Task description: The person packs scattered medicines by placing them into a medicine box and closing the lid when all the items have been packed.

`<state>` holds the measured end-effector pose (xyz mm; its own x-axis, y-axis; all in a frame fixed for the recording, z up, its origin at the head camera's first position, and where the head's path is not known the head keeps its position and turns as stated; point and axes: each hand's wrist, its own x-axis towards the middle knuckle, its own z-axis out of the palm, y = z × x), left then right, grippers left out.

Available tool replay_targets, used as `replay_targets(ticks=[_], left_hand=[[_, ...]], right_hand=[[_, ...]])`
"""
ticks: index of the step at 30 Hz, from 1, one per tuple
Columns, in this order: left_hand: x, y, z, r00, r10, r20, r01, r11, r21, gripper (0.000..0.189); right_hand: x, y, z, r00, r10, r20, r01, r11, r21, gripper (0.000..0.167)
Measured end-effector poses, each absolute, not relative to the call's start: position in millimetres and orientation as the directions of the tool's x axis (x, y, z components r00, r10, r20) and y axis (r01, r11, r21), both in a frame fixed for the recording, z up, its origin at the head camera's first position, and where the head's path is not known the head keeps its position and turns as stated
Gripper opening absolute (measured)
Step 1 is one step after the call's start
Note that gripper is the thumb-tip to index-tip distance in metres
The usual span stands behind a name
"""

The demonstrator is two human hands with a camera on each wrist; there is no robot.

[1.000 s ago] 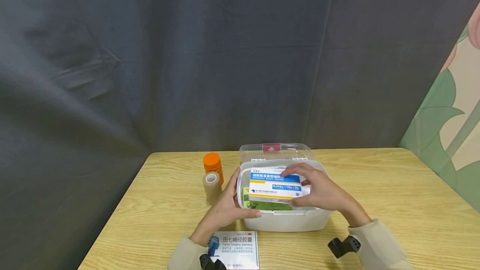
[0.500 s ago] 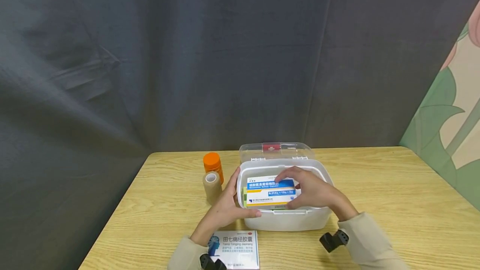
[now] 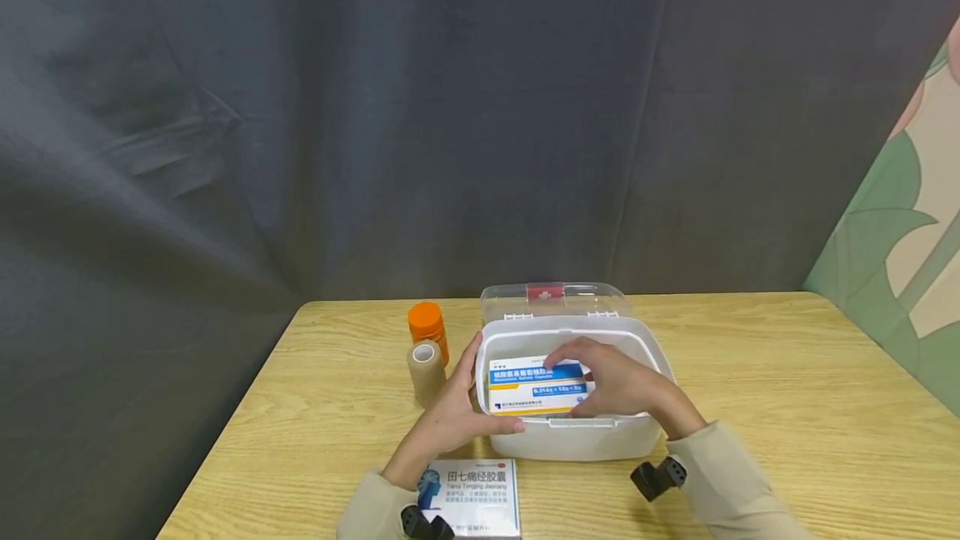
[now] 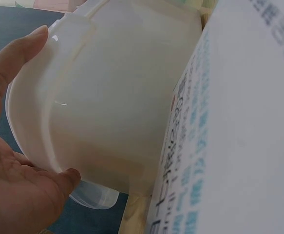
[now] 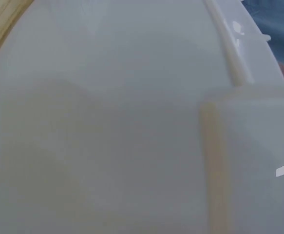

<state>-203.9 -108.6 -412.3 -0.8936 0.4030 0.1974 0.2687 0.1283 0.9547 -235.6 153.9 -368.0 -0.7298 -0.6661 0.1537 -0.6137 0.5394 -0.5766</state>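
Observation:
A white plastic first-aid box stands with its clear lid swung back. My left hand holds its front left corner, thumb along the front rim and fingers at the left side; the left wrist view shows this hand spread about the rim. Inside the container, a white, blue and yellow medicine carton lies tilted, its printed face up. My right hand pinches that carton's right end between thumb and fingers. Mostly the box's wall fills the right wrist view, which shows little of the hand.
A flat white capsule carton lies by my left forearm. Left of the first-aid box stand a tan bandage roll and an orange-capped bottle. Behind the wooden table hangs a dark curtain.
My right hand has lowered the medicine carton deeper into the first-aid box and shifted it slightly left, covering the green carton beneath. My left hand stays at the rim.

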Motion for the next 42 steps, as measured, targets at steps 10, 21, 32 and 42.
replay_targets(ticks=[10, 21, 32, 42], left_hand=[[-205, -108, -410, -0.892, 0.405, 0.202, 0.276, 0.134, 0.952, 0.116], [-204, -108, -410, -0.899, 0.396, 0.188, 0.266, 0.152, 0.952, 0.117], [-203, -108, -411, -0.902, 0.391, 0.183, 0.260, 0.153, 0.953, 0.118], [-203, -108, -412, -0.895, 0.402, 0.195, 0.255, 0.102, 0.961, 0.116]], right_hand=[[-234, 148, -365, -0.744, -0.661, 0.100, -0.601, 0.596, -0.532, 0.056], [-232, 149, -365, -0.775, -0.619, 0.126, -0.591, 0.640, -0.491, 0.063], [-225, 157, -365, -0.821, -0.532, 0.208, -0.554, 0.655, -0.514, 0.071], [-215, 181, -364, -0.809, -0.417, 0.413, -0.587, 0.569, -0.576, 0.064]])
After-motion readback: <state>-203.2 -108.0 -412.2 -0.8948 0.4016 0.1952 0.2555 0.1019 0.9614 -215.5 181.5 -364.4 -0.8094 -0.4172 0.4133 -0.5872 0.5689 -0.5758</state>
